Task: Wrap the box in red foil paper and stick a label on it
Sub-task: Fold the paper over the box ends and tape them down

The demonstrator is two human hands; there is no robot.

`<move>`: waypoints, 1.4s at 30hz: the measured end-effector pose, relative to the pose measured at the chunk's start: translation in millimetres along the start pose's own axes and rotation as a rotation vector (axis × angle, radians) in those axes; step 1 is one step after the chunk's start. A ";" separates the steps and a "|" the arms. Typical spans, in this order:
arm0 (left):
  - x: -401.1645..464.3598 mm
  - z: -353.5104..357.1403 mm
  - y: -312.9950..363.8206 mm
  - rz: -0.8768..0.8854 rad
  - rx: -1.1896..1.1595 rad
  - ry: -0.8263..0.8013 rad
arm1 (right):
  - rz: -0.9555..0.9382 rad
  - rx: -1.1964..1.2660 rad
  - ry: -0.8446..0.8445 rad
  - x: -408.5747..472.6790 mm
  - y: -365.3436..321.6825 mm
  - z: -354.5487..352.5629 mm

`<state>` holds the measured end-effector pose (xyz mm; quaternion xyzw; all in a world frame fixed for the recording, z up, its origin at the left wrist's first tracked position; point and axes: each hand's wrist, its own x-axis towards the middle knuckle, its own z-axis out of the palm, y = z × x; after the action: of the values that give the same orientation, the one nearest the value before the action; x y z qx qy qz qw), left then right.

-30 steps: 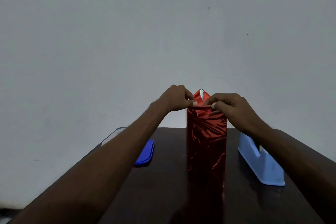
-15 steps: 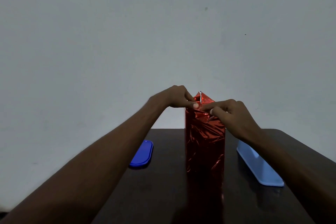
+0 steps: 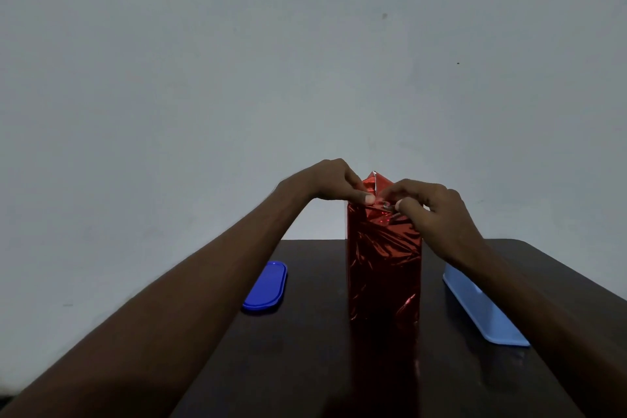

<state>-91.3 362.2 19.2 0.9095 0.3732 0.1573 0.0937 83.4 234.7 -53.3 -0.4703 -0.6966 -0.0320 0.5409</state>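
1. Where half a second ago the right hand (image 3: 437, 210) pinched level with the left at the box's top edge, it now sits slightly lower, its fingertips drawing the red foil paper (image 3: 383, 258) down over the near face; the left hand (image 3: 336, 183) has kept its place.
2. Both hands have curled fingers grasping foil at the top of the box (image 3: 385, 282): the left thumb and forefinger pinch the left corner, the right pinches a fold just beside it. A pointed foil flap stands behind them.
3. The box stands upright on a dark table (image 3: 305, 366); left of the box lies a blue lid (image 3: 266, 287), right of it a pale blue container (image 3: 481, 309). Behind the box is a plain grey wall (image 3: 305, 61).
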 end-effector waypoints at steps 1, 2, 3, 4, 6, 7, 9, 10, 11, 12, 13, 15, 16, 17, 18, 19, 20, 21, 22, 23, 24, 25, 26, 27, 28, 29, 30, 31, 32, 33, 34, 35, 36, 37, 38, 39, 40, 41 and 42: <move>0.5 0.2 0.6 0.008 0.009 0.000 | 0.004 0.003 0.008 0.0 -0.9 -0.1; 0.8 0.0 1.1 0.010 0.015 -0.004 | 0.009 0.008 0.016 -0.1 -2.4 -0.4; 1.2 -0.2 1.3 0.011 0.017 -0.013 | 0.012 0.008 0.019 0.2 -2.7 -0.6; 1.8 -0.7 1.2 0.013 0.012 -0.024 | 0.012 0.002 0.017 0.9 -2.1 -0.4; 2.4 -1.1 1.4 0.017 -0.006 -0.039 | 0.013 -0.018 0.005 2.0 0.1 -0.5; 2.7 -1.2 1.6 0.017 -0.013 -0.041 | 0.015 -0.022 0.003 2.5 1.3 -0.6; 3.0 -0.3 1.9 0.018 -0.028 -0.043 | 0.018 -0.016 0.007 3.0 2.5 -0.2; 3.0 0.2 1.6 0.020 -0.037 -0.045 | 0.014 -0.015 0.009 2.9 2.7 0.5; 3.0 0.6 1.2 0.025 -0.047 -0.047 | 0.009 -0.021 0.010 2.7 2.7 1.2; 3.0 1.0 0.6 0.032 -0.055 -0.051 | 0.003 -0.030 0.010 2.2 3.0 2.0; 3.1 1.0 -0.1 0.036 -0.061 -0.055 | -0.004 -0.040 0.012 2.2 3.3 2.9; 2.9 0.8 0.2 0.022 -0.082 -0.068 | -0.022 -0.064 0.010 0.4 5.0 3.5; 2.7 0.1 1.5 0.008 -0.092 -0.074 | -0.033 -0.070 0.003 -0.6 6.0 3.7; 2.7 -0.5 3.2 -0.003 -0.100 -0.080 | -0.042 -0.072 -0.003 -1.8 7.2 3.8; 2.9 -1.0 5.4 -0.010 -0.101 -0.085 | -0.050 -0.073 -0.007 -3.1 8.0 3.3; 3.4 -1.2 7.6 -0.015 -0.095 -0.089 | -0.059 -0.073 -0.007 -4.0 8.5 2.8; 3.9 -1.6 9.4 -0.020 -0.086 -0.091 | -0.063 -0.069 -0.008 -4.3 9.0 2.4; 4.2 -1.8 10.8 -0.028 -0.081 -0.093 | -0.062 -0.063 -0.011 -4.4 9.1 2.2; 4.1 -2.1 11.6 -0.038 -0.081 -0.093 | -0.056 -0.054 -0.017 -4.3 8.7 2.3; 3.8 -2.1 12.3 -0.048 -0.090 -0.094 | -0.047 -0.041 -0.022 -4.7 8.6 2.7; 3.2 -2.6 12.0 -0.059 -0.105 -0.092 | -0.040 -0.029 -0.016 -5.9 8.4 4.0; 2.7 -2.5 11.7 -0.070 -0.127 -0.091 | -0.039 -0.038 0.017 -8.9 9.3 4.8; 2.2 -2.4 11.4 -0.078 -0.153 -0.090 | -0.041 -0.070 0.085 -12.6 10.7 5.2; 2.0 -2.2 11.2 -0.087 -0.180 -0.089 | -0.035 -0.108 0.179 -16.0 12.6 4.9; 1.9 -1.9 11.1 -0.096 -0.210 -0.088 | -0.005 -0.138 0.275 -18.8 15.8 2.6; 1.8 -1.6 11.1 -0.104 -0.238 -0.085 | 0.056 -0.162 0.348 -20.1 18.6 -1.9; 1.5 -1.0 11.3 -0.113 -0.261 -0.083 | 0.151 -0.199 0.375 -19.7 23.7 -7.6; 1.1 -0.5 11.1 -0.123 -0.283 -0.081 | 0.263 -0.281 0.340 -17.8 32.2 -14.5; 0.7 -0.1 10.6 -0.133 -0.303 -0.078 | 0.375 -0.404 0.253 -16.1 41.7 -21.9; 0.9 1.4 11.9 -0.139 -0.322 -0.077 | 0.482 -0.531 0.143 -16.4 51.6 -30.5; 0.6 2.2 11.2 -0.144 -0.335 -0.070 | 0.555 -0.640 0.038 -17.2 58.3 -36.6; 0.8 3.7 12.7 -0.142 -0.344 -0.067 | 0.614 -0.717 -0.050 -20.7 62.7 -43.1; 1.2 4.8 13.2 -0.142 -0.351 -0.060 | 0.649 -0.781 -0.123 -24.4 65.7 -47.9; 1.6 6.0 14.3 -0.143 -0.358 -0.056 | 0.674 -0.845 -0.184 -28.2 68.1 -52.9; 1.8 7.0 15.1 -0.144 -0.364 -0.053 | 0.696 -0.886 -0.220 -32.0 68.4 -56.9; 2.1 7.7 15.9 -0.143 -0.369 -0.051 | 0.728 -0.910 -0.237 -34.7 69.5 -59.4; 2.8 8.8 16.8 -0.140 -0.373 -0.050 | 0.750 -0.930 -0.258 -37.9 70.0 -62.2; 3.5 9.8 17.3 -0.136 -0.375 -0.049 | 0.780 -0.908 -0.273 -40.2 68.1 -63.6; 4.0 10.6 17.6 -0.133 -0.379 -0.047 | 0.789 -0.887 -0.276 -41.1 67.0 -65.6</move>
<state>-73.3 352.1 15.2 0.8525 0.3937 0.1968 0.2819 175.9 210.1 -89.6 -0.8732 -0.4538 -0.0551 0.1691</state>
